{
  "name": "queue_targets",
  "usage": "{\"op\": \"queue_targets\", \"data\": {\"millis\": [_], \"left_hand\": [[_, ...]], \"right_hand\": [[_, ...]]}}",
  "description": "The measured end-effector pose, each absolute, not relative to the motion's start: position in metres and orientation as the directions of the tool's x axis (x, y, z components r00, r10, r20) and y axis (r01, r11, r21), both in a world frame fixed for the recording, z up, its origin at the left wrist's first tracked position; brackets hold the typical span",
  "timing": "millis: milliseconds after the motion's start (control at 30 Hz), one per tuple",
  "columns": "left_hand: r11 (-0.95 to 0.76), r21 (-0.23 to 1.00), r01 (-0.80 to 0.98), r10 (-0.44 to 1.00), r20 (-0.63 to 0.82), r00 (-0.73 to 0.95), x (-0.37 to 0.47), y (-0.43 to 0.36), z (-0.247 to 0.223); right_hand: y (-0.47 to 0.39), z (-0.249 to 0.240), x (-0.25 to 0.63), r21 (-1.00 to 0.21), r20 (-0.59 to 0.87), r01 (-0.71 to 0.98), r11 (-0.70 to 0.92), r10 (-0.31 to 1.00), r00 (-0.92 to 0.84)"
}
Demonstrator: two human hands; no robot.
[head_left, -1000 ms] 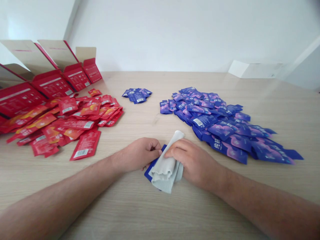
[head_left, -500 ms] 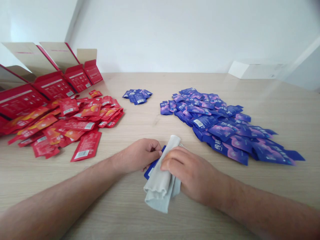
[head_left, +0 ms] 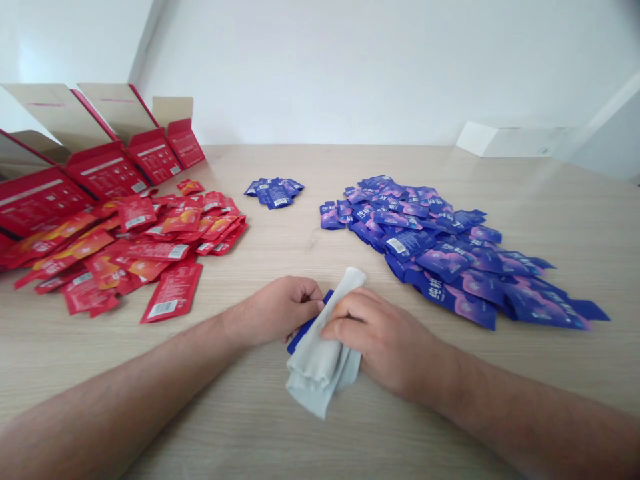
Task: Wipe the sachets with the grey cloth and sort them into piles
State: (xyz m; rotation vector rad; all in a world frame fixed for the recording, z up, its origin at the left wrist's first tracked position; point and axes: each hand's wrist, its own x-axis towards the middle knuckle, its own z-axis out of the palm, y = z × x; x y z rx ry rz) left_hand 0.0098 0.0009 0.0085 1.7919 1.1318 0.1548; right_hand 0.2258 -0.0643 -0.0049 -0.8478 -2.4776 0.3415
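Near the middle of the table, my left hand [head_left: 293, 308] pinches the edge of a blue sachet [head_left: 306, 333] between thumb and fingers. My right hand [head_left: 387, 337] is closed on a folded pale ribbed cloth [head_left: 320, 353] and presses it against the sachet. Most of the sachet is hidden beneath the cloth, with only a strip of blue showing on its left side. The cloth's loose lower end hangs toward me.
On the right lies a large heap of blue-purple sachets [head_left: 440, 253]. A small pile of blue sachets [head_left: 275, 193] sits at the back centre. Red sachets [head_left: 145, 247] spread on the left, before open red boxes [head_left: 105, 172]. A white box [head_left: 510, 141] stands at the back right.
The cloth has slid slightly along the sachet and its lower end has swung a little upward, covering more of the sachet. Both hands stay almost in place.
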Motion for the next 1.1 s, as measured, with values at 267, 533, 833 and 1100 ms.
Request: {"op": "queue_targets", "data": {"millis": [267,533,833,1100], "left_hand": [[-0.094,0.781,0.618,0.757,-0.347,0.554,0.0102,0.0009,0.0083],[-0.069,0.786,0.615,0.777,-0.344,0.527,0.0133,-0.0007,0.0079],[-0.048,0.801,0.596,0.799,-0.327,0.504,0.0164,-0.0023,0.0046],[-0.069,0.796,0.601,0.808,-0.308,0.502,0.0160,-0.0022,0.0049]], "right_hand": [[-0.0670,-0.0042,0.2241,-0.340,0.358,0.459,0.821,0.564,-0.744],[-0.0633,-0.0014,0.2286,-0.374,0.376,0.507,0.777,0.627,-0.682],[-0.0622,-0.0025,0.2287,-0.398,0.408,0.525,0.752,0.658,-0.633],[-0.0672,-0.0002,0.2249,-0.371,0.368,0.484,0.793,0.604,-0.707]]}}
